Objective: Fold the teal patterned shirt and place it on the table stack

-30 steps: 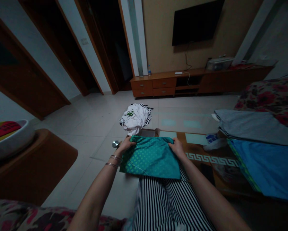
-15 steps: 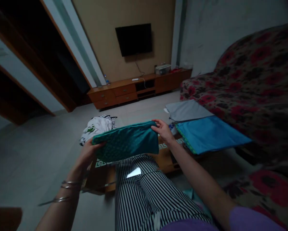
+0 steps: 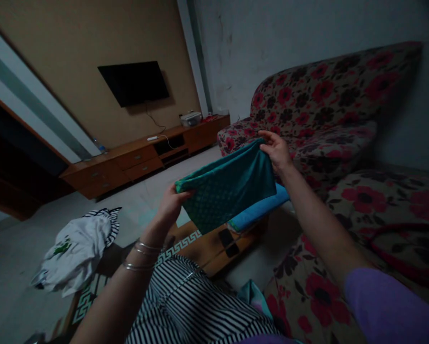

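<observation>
A folded teal cloth [image 3: 228, 188] with a faint pattern hangs between my two hands, tilted so its right end is higher. My left hand [image 3: 171, 203] pinches its upper left corner, thumb in front. At the upper right corner, my right hand [image 3: 276, 150] grips it between thumb and fingers. Below and behind the cloth lies a folded blue cloth [image 3: 259, 208] on the low coffee table [image 3: 214, 253], partly hidden by the teal one. To the left, a rumpled white garment [image 3: 76, 251] with a green print and striped trim rests on the table.
A sofa with a red flower pattern [image 3: 325, 286] runs along my right, with a matching armchair [image 3: 307, 100] beyond. A wooden TV cabinet [image 3: 135, 162] stands by the far wall under a television [image 3: 135, 83]. Striped fabric [image 3: 200, 306] covers my lap, with a teal cloth [image 3: 252, 294] beside it.
My view has turned to the right. Both hands, still holding the teal cloth, have swung right and its right end has risen. The cloth now hangs in front of the blue one.
</observation>
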`<move>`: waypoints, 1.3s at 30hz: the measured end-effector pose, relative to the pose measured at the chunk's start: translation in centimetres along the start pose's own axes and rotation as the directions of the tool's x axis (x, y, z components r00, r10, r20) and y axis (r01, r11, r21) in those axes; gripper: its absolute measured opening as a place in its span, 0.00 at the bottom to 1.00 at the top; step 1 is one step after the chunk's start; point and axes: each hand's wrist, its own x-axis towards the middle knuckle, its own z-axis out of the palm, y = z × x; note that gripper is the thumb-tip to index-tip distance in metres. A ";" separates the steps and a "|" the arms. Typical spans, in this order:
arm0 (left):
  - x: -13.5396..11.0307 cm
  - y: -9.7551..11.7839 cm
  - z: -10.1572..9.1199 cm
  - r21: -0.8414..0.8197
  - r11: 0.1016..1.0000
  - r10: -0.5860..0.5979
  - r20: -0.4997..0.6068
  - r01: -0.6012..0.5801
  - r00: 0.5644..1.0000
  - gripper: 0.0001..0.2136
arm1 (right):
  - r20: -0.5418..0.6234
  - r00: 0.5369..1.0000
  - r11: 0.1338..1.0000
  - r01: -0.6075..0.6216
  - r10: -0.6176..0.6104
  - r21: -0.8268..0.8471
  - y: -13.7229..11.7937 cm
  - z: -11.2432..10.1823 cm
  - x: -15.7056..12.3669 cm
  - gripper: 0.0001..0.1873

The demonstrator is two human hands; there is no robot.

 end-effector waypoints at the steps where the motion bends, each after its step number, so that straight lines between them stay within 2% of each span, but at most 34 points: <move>1: 0.5 -0.8 2.0 -0.023 1.000 -0.004 0.046 0.005 0.999 0.17 | -0.028 1.000 0.999 -0.006 0.005 -0.042 0.5 -2.1 0.5 0.28; 4: 1.6 -3.3 7.3 -0.105 0.993 -0.038 0.172 0.057 0.984 0.17 | -0.106 0.993 0.991 -0.061 0.048 -0.120 2.3 -7.7 1.3 0.28; 6: 2.0 -5.0 10.0 -0.163 0.978 -0.088 0.225 0.127 0.970 0.18 | -0.142 0.985 0.983 -0.121 0.101 -0.140 3.7 -10.5 1.4 0.27; 8: 2.6 -6.7 11.9 -0.211 0.954 -0.158 0.259 0.215 0.953 0.19 | -0.161 0.974 0.970 -0.184 0.158 -0.157 5.2 -12.4 1.3 0.26; 11: 3.9 -9.1 13.4 -0.257 0.910 -0.250 0.283 0.324 0.926 0.21 | -0.164 0.958 0.942 -0.266 0.235 -0.204 8.2 -13.6 1.3 0.25; 14: 5.8 -11.9 13.5 -0.284 0.873 -0.327 0.262 0.397 0.908 0.22 | -0.161 0.925 0.880 -0.378 0.345 -0.288 12.1 -13.5 1.5 0.23; 17: 7.9 -14.9 12.8 -0.315 0.821 -0.411 0.256 0.477 0.875 0.21 | -0.146 0.871 0.796 -0.489 0.469 -0.356 16.3 -12.2 1.9 0.21; 21: 10.1 -18.3 11.7 -0.302 0.778 -0.501 0.234 0.552 0.833 0.17 | -0.093 0.837 0.751 -0.528 0.539 -0.397 20.6 -9.7 2.2 0.20; 24: 11.2 -20.1 11.2 -0.288 0.783 -0.502 0.232 0.552 0.833 0.15 | -0.077 0.816 0.721 -0.546 0.572 -0.427 23.0 -8.3 2.6 0.21; 27: 11.9 -21.0 10.8 -0.301 0.787 -0.478 0.254 0.538 0.841 0.14 | -0.095 0.796 0.677 -0.565 0.598 -0.472 25.1 -7.9 3.4 0.19; 30: 12.1 -21.5 10.4 -0.293 0.793 -0.464 0.277 0.534 0.842 0.16 | -0.112 0.773 0.619 -0.577 0.625 -0.533 26.7 -8.4 3.9 0.10; 34: 12.1 -21.8 10.1 -0.269 0.785 -0.493 0.276 0.559 0.825 0.17 | -0.092 0.745 0.559 -0.571 0.661 -0.602 28.0 -9.2 3.2 0.13; 39: 11.7 -22.1 10.0 -0.264 0.743 -0.549 0.284 0.615 0.786 0.15 | -0.072 0.719 0.524 -0.567 0.691 -0.635 28.7 -8.8 1.5 0.10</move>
